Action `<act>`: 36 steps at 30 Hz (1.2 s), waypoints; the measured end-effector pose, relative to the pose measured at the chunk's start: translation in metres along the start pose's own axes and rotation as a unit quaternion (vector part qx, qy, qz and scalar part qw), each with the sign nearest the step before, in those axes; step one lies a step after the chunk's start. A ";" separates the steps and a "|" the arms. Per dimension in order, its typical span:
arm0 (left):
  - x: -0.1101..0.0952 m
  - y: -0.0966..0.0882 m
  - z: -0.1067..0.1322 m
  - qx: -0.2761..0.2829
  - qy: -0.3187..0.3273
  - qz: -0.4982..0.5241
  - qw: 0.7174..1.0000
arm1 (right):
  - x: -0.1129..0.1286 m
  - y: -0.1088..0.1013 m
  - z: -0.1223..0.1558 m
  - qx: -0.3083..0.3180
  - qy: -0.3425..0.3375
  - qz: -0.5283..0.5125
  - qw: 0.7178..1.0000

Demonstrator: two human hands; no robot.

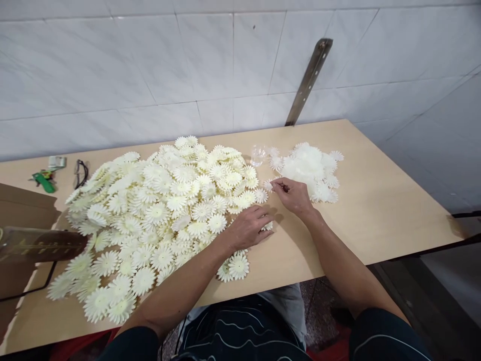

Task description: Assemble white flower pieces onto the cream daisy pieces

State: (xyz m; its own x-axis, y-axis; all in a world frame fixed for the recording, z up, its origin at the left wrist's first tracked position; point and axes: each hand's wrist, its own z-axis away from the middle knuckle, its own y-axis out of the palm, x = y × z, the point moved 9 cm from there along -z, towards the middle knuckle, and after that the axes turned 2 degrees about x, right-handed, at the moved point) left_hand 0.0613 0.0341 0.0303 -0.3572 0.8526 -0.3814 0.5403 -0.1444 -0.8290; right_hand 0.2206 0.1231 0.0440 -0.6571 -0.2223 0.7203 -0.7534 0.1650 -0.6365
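A large heap of cream artificial flower heads [161,200] covers the left and middle of the table. At its right edge, my left hand [250,228] is closed, fingers curled over a pale flower head [268,226] that shows only in part beneath them. My right hand [293,196] is closed in a pinch, just in front of a smaller pile of whiter, translucent petal discs [310,168]. One pale petal disc [267,185] shows right by its fingertips; whatever lies inside the pinch is hidden.
Clear plastic pieces [258,155] lie between the piles. At the left are a green-handled tool [45,181], dark-framed glasses [80,173], a brown cylindrical object [41,244] and a cardboard box [22,210]. Behind the wooden table [394,200], a metal bracket [308,82] leans along the tiled wall.
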 end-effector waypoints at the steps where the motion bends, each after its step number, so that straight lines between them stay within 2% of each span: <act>1: 0.004 -0.002 0.001 -0.006 -0.015 -0.011 1.000 | 0.001 -0.001 -0.002 0.005 -0.002 0.000 1.000; 5: 0.018 -0.011 0.003 -0.045 -0.083 -0.018 0.995 | 0.011 -0.005 -0.014 0.032 -0.020 0.015 0.999; 8: 0.029 -0.024 0.006 -0.111 -0.146 0.053 0.982 | 0.022 -0.008 -0.023 0.061 -0.036 0.050 0.996; 10: 0.038 -0.032 0.010 -0.157 -0.201 0.121 0.959 | 0.030 -0.010 -0.030 0.079 -0.044 0.068 0.994; 12: 0.051 -0.036 0.016 -0.196 -0.276 0.200 0.919 | 0.037 -0.014 -0.039 0.081 -0.054 0.077 0.992; 14: 0.065 -0.036 0.023 -0.232 -0.350 0.300 0.857 | 0.044 -0.021 -0.051 0.062 -0.063 0.079 0.993; 17: 0.079 -0.035 0.028 -0.276 -0.405 0.422 0.763 | 0.051 -0.029 -0.072 0.029 -0.071 0.079 0.994; 19: 0.086 -0.041 0.029 -0.298 -0.419 0.440 0.736 | 0.054 -0.031 -0.085 0.019 -0.076 0.082 0.994; 23: 0.091 -0.058 0.029 -0.299 -0.421 0.421 0.746 | 0.055 -0.025 -0.108 0.022 -0.076 0.094 0.992; 27: 0.092 -0.064 0.030 -0.282 -0.413 0.417 0.758 | 0.049 -0.009 -0.118 0.038 -0.056 0.130 0.989; 32: 0.093 -0.063 0.037 -0.299 -0.424 0.395 0.758 | 0.048 0.028 -0.111 0.091 -0.064 0.220 0.969; 36: 0.088 -0.062 0.038 -0.312 -0.423 0.383 0.760 | 0.044 0.049 -0.104 0.136 -0.043 0.278 0.950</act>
State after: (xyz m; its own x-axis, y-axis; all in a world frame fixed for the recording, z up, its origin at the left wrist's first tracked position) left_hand -0.0328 0.0991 0.0320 0.0246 -0.0267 -0.9993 0.9982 0.0552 0.0231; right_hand 0.1523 0.2213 0.0728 -0.9390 -0.2527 0.2334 -0.2481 0.0277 -0.9683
